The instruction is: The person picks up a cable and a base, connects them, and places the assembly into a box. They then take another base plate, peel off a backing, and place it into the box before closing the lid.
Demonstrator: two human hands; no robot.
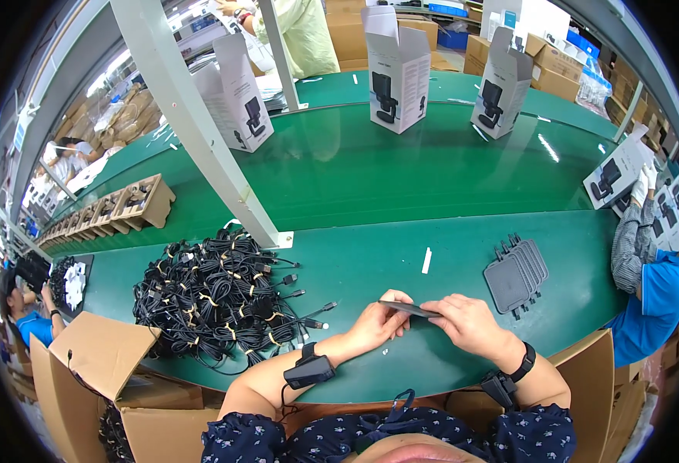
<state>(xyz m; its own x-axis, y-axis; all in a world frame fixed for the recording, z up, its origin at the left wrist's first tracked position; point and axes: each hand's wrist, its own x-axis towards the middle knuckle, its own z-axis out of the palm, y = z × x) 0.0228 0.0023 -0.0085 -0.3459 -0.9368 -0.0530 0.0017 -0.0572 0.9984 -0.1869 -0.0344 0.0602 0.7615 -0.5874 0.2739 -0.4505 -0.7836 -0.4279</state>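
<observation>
Between my two hands is a thin dark flat piece (pixel 412 309), seen nearly edge-on, so its face is hidden. My left hand (pixel 382 322) is closed, gripping the piece's left end with thumb and fingers. The other end is pinched by my right hand (pixel 469 322). To the right of that hand lies a small overlapping stack of grey plastic covers (pixel 515 276) with tabs on their edges. A large heap of black cables (pixel 216 297), bundled with pale ties, covers the table left of my left hand.
White boxes with open flaps (pixel 398 77) stand on the green conveyor (pixel 331 166). A metal post (pixel 193 116) rises beside the cables. Cardboard trays (pixel 112 208) line the left. A gloved co-worker (pixel 652 270) handles a box at right. An open carton (pixel 96 347) sits lower left.
</observation>
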